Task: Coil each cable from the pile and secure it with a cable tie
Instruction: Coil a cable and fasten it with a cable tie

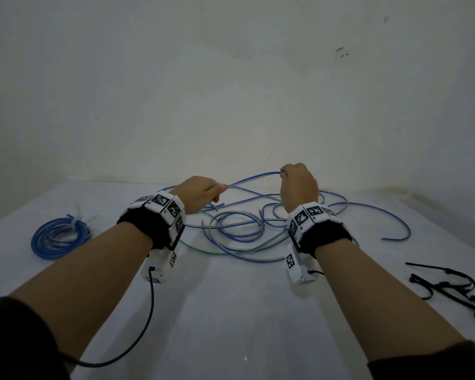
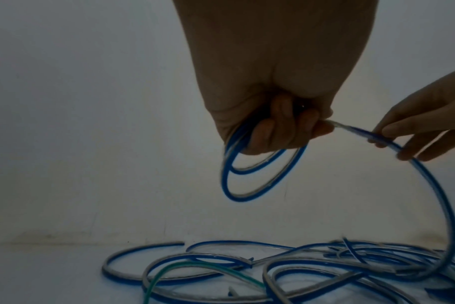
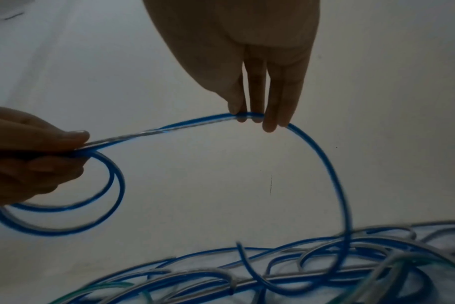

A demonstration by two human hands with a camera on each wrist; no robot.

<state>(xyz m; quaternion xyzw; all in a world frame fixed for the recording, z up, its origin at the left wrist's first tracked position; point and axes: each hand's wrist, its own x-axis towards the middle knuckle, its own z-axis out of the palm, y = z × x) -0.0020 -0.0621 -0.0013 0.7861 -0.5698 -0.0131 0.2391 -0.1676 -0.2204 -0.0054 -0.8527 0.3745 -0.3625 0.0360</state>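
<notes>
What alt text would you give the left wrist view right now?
The left hand grips two small loops of a blue cable while the right hand pinches the same cable further along. From there it arcs down into the loose pile of cables on the white table.

Scuffed pale wall (image 1: 231, 78), white table (image 1: 231, 311), dim light

Black sleeves (image 1: 17, 333), black wristbands (image 1: 146, 226), white marker-tagged wrist cameras (image 1: 299, 266)
</notes>
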